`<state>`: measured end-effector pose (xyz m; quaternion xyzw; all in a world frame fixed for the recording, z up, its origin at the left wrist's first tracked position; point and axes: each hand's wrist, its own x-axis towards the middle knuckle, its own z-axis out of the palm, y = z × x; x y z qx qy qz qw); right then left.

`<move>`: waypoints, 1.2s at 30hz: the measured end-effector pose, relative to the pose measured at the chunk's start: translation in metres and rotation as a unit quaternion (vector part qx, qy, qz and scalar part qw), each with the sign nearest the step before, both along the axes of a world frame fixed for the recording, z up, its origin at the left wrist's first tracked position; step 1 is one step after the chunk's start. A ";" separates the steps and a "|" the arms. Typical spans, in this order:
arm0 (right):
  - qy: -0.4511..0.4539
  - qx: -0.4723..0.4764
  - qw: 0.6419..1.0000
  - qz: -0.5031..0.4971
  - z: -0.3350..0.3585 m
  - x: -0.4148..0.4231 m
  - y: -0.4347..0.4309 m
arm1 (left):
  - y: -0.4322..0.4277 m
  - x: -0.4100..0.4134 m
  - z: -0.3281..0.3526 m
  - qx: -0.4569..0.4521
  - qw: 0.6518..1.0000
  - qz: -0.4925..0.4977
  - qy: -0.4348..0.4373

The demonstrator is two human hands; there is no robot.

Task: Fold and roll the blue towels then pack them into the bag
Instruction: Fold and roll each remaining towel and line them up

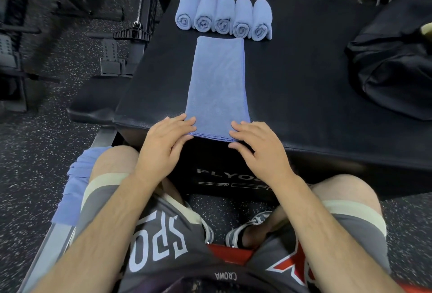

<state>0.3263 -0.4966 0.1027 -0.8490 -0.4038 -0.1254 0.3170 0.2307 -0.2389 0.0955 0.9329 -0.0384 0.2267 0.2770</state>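
Blue towels are the matter here: one soft blue folded towel [218, 86] lies as a long strip on the black padded worktop [304, 96], its near end at the edge in front of the person. Five rolled blue towels [224, 15] stand in a row just beyond its far end, and the black fabric bag [395, 63] waits on the right side of the worktop. Folding seems finished; I judge that the rolling step begins now. Both hands lie palm down on the near corners. The left hand [163, 145] pinches its corner between fingers [184, 122] and thumb; the right hand [259, 147] grasps the other corner in the same way. Next, the near edge must be turned over tightly and evenly, then rolled away toward the row.
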 end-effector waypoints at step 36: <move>0.081 -0.067 0.992 -0.067 0.027 0.021 -0.001 | 0.006 0.015 0.023 -0.037 0.999 0.001 0.039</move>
